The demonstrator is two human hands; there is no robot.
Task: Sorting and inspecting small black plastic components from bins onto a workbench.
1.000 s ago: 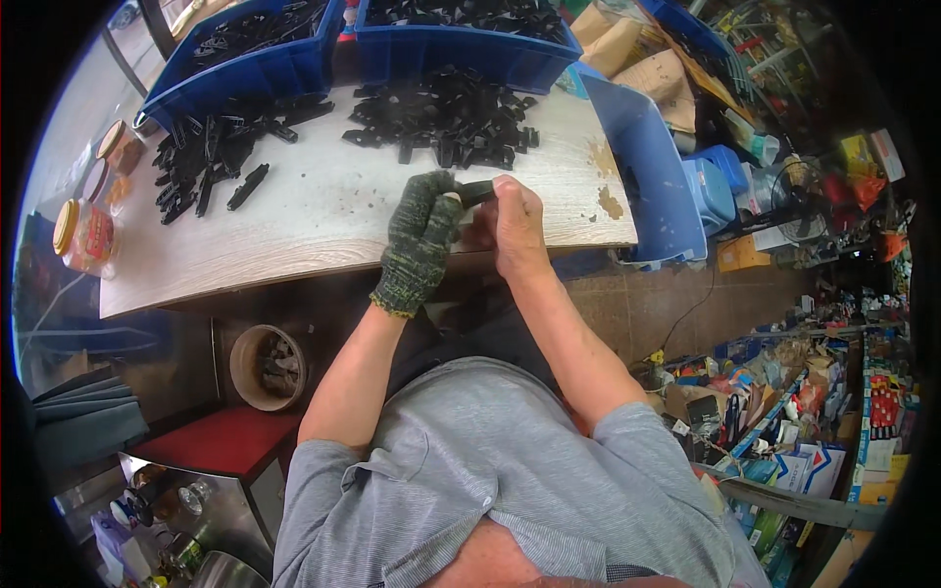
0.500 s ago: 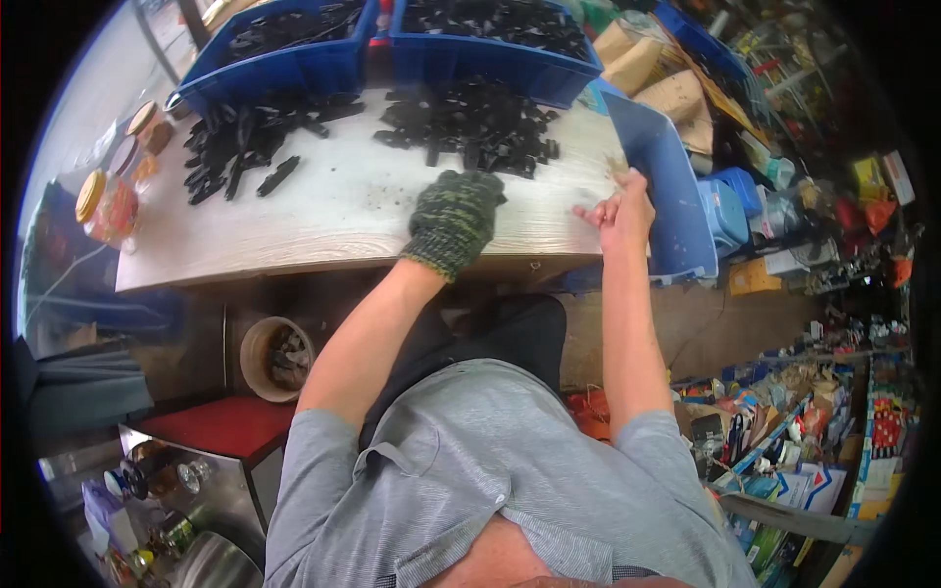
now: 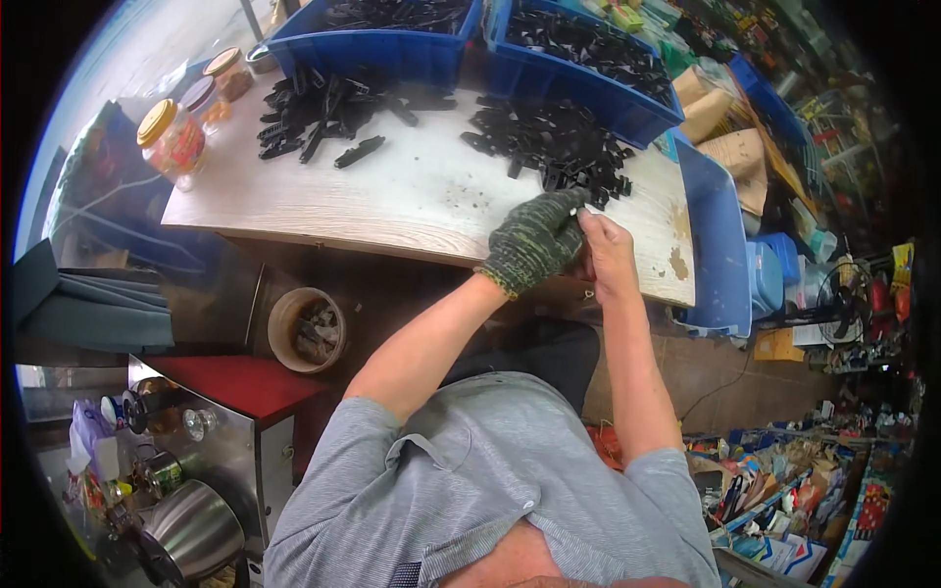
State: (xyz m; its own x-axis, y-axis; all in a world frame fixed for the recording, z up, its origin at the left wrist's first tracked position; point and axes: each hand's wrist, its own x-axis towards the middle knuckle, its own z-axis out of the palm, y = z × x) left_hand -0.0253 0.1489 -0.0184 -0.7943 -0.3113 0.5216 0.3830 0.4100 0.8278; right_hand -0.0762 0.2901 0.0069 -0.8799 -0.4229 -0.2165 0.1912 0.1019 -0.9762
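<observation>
My left hand (image 3: pixel 535 243), in a dark green knitted glove, is closed at the near edge of the table (image 3: pixel 294 208). Against it presses my bare right hand (image 3: pixel 612 257), thumb up and fingers curled in. Whatever lies between them is too small and covered to name. Just beyond the fingertips spreads a heap of small black plastic pieces (image 3: pixel 549 147). A second heap of longer black pieces (image 3: pixel 328 108) lies to the left, with a single black piece (image 3: pixel 360 152) apart from it.
Two blue crates (image 3: pixel 372 47) of black pieces stand at the table's back. A light blue bin (image 3: pixel 714 230) adjoins the right edge. Lidded jars (image 3: pixel 172 137) line the left end. A round bucket (image 3: pixel 307 330) with scraps sits below, near a red-topped cabinet (image 3: pixel 230 382).
My right hand has come away from beside the light blue bin and met my gloved left hand. The whole view has swung, so the table appears farther right and tilted.
</observation>
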